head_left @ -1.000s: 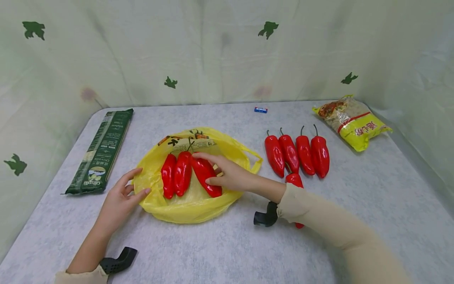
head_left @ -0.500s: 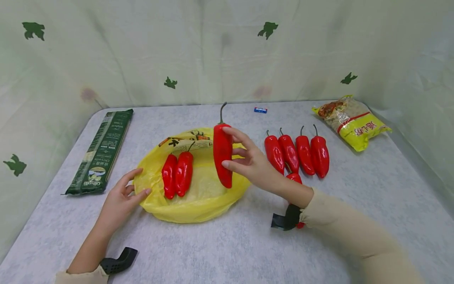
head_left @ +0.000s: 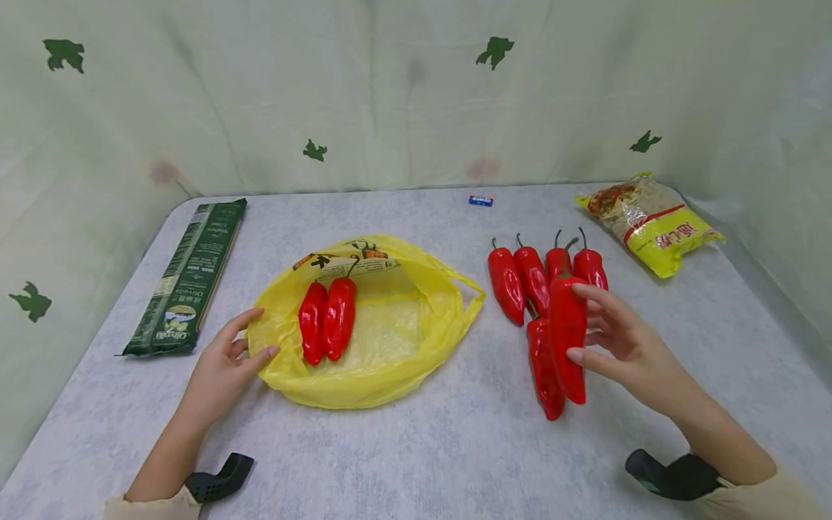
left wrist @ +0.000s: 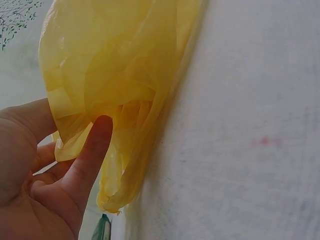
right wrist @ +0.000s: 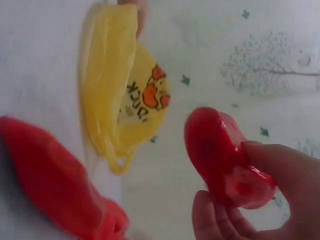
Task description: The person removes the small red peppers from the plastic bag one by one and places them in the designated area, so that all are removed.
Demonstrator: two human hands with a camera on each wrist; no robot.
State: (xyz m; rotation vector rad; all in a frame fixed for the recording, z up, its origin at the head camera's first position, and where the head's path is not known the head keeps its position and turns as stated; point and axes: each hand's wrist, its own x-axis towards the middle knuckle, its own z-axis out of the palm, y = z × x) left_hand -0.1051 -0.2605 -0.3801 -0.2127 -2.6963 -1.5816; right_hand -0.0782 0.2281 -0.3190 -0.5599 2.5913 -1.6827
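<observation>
Red pepper [head_left: 568, 336], glossy, long, tapering, green-stemmed, held in right hand [head_left: 632, 352]

Pale wrinkled sheeting [head_left: 260, 94] behind — green bird-like shapes [head_left: 496, 52] — mottled grey-white tabletop [head_left: 416, 462].

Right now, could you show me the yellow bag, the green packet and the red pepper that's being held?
Yellow bag [head_left: 351, 392]: head view, on its near wall.
Green packet [head_left: 186, 278]: head view, on the middle of its printed face.
Held red pepper [head_left: 565, 328]: head view, on the middle of its body.
</observation>
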